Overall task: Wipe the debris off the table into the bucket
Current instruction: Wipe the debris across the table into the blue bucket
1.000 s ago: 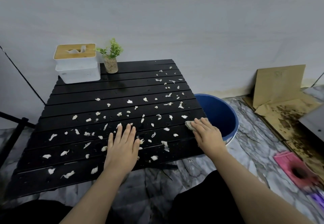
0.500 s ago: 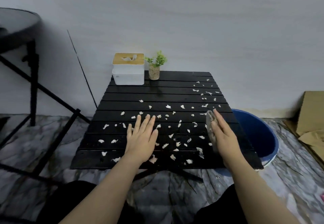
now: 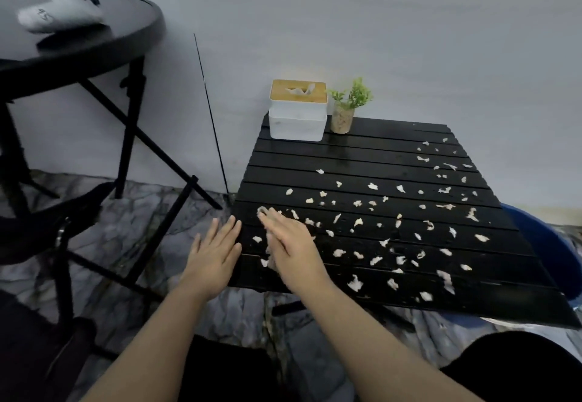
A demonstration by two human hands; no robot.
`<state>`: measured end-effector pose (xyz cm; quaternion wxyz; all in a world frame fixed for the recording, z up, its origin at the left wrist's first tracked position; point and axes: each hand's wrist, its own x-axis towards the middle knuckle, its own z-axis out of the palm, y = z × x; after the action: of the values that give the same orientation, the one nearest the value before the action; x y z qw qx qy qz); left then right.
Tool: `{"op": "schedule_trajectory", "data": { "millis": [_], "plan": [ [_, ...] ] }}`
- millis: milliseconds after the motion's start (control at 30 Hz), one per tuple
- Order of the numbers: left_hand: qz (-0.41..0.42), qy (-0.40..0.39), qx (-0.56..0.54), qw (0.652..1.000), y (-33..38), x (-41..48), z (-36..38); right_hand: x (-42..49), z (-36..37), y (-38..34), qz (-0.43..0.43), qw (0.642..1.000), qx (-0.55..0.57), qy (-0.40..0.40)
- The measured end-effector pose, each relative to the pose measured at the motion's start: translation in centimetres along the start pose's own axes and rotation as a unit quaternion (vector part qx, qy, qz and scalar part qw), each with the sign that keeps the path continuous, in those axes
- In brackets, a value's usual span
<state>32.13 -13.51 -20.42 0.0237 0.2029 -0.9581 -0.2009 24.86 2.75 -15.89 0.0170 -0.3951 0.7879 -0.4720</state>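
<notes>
A wiping stroke looks set to start at the left edge of the table (image 3: 362, 153), mid-frame; the right hand (image 3: 294, 249) lies flat, fingers straight, pressing a pale cloth (image 3: 262, 211) onto the slats; the left hand (image 3: 215, 255) sits just beside it, fingers extended, grasping nothing; white debris (image 3: 355, 283) litters the slats rightward; the blue bucket (image 3: 549, 244) shows at the frame's right edge, so the next move likely calls for a long rightward sweep, cloth kept flat.

Your left hand (image 3: 214, 257) is spread flat, fingers straight, at the left edge of the black slatted worktop (image 3: 346, 156), and your right hand (image 3: 293, 250) just beside it presses a pale cloth (image 3: 262, 211) (mostly hidden under the palm) among white scraps (image 3: 356, 283), well apart from the blue bucket (image 3: 554, 250).
</notes>
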Motion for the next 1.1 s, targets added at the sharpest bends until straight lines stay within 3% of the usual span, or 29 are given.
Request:
{"op": "schedule_trajectory", "data": {
  "millis": [133,233,367,433,500,633,733,800,933,1033,1100],
  "plan": [
    [0.001,-0.01,-0.02,1.0,-0.2,0.2,-0.1,0.0,2.9,1.2,-0.031,0.966,-0.244,-0.077],
    [-0.002,-0.01,-0.026,1.0,-0.3,0.2,0.0,-0.7,2.5,2.2,-0.064,0.935,-0.34,-0.071],
    [0.004,-0.002,0.0,1.0,-0.4,0.3,0.2,-1.3,-1.8,4.9,0.057,0.931,-0.36,-0.022],
    [0.005,0.0,0.013,1.0,-0.5,0.4,0.3,-1.2,-3.2,5.1,0.1,0.933,-0.343,0.042],
    [0.009,0.006,0.014,1.0,-0.5,0.4,0.4,-0.4,-2.4,3.6,0.061,0.938,-0.336,0.063],
    [0.015,0.009,0.013,1.0,-0.6,0.2,0.5,-0.8,2.6,0.7,-0.036,0.934,-0.353,-0.029],
    [-0.001,0.005,0.016,1.0,-0.6,0.3,0.4,-2.2,1.6,2.0,-0.017,0.927,-0.375,-0.025],
    [-0.001,0.009,0.023,1.0,-0.4,0.8,0.2,-3.0,-0.8,3.8,0.041,0.93,-0.365,-0.019],
    [0.019,0.017,0.033,0.999,0.7,3.3,-0.4,-2.3,-3.6,5.4,0.139,0.926,-0.345,0.069],
    [0.011,-0.014,0.059,0.998,1.1,5.6,-0.5,1.7,-1.5,3.9,0.098,0.94,-0.308,0.113],
    [0.009,-0.027,0.067,0.997,0.8,6.6,-0.5,4.8,0.6,3.1,0.067,0.948,-0.299,0.086]
  ]
}}
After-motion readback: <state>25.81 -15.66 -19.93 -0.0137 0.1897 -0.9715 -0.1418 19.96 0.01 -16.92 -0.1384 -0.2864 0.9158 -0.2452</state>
